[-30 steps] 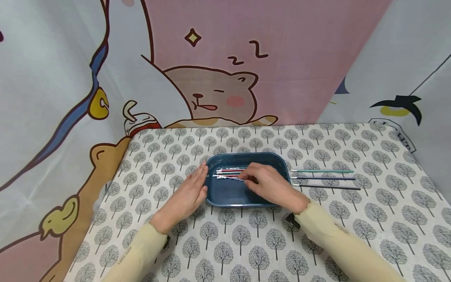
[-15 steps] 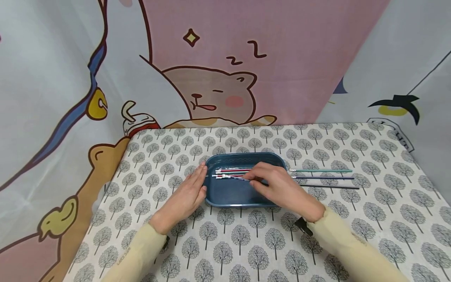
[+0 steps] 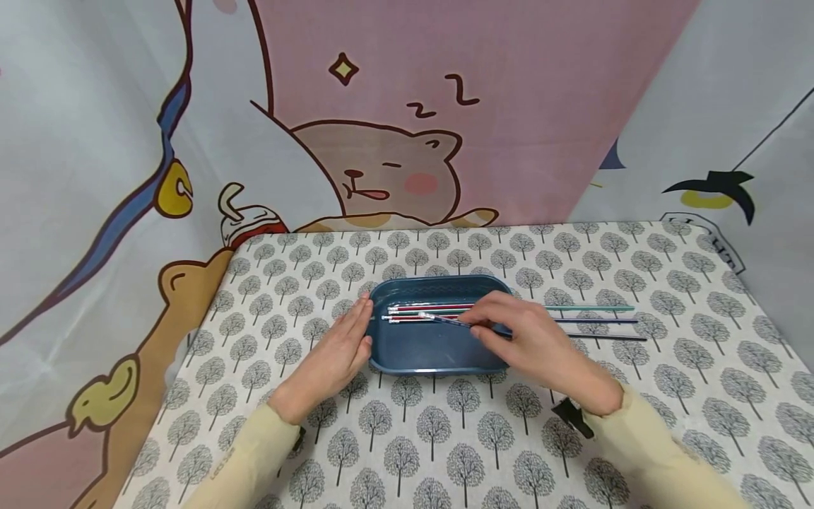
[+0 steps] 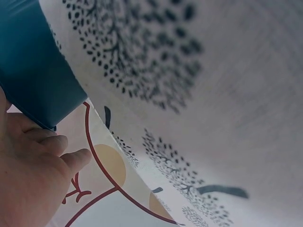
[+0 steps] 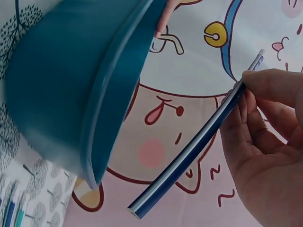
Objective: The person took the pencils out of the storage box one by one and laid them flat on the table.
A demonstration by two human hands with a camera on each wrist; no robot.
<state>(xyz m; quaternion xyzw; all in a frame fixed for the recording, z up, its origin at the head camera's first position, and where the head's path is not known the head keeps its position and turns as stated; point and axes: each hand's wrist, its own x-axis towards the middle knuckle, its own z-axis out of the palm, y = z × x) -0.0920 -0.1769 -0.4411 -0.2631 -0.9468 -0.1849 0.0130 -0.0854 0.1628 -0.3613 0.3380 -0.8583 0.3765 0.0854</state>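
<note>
A dark blue plastic basin (image 3: 426,369) stands on the table. Its left side is touched by my left hand (image 3: 331,350), whose fingers lie extended along the wall. My right hand (image 3: 531,343) is over the basin's right end, pinching a blue-and-silver pencil (image 5: 189,146) between thumb and fingers. That pencil slants, and its white eraser end points left above the basin floor. Several pencils, among them red ones (image 3: 429,309), lie side by side inside the basin, with their right ends partly hidden by my right hand.
Right of the basin, a green pencil (image 3: 591,308), a blue pencil (image 3: 604,322) and a black pencil (image 3: 613,337) lie parallel on the tree-print tablecloth (image 3: 445,438). Cartoon-printed curtains (image 3: 509,141) hang behind the table and at its sides.
My right hand has moved to the right, drawing the blue-and-silver pencil away from the others in the basin. My left hand has kept its place on the basin's left side.
</note>
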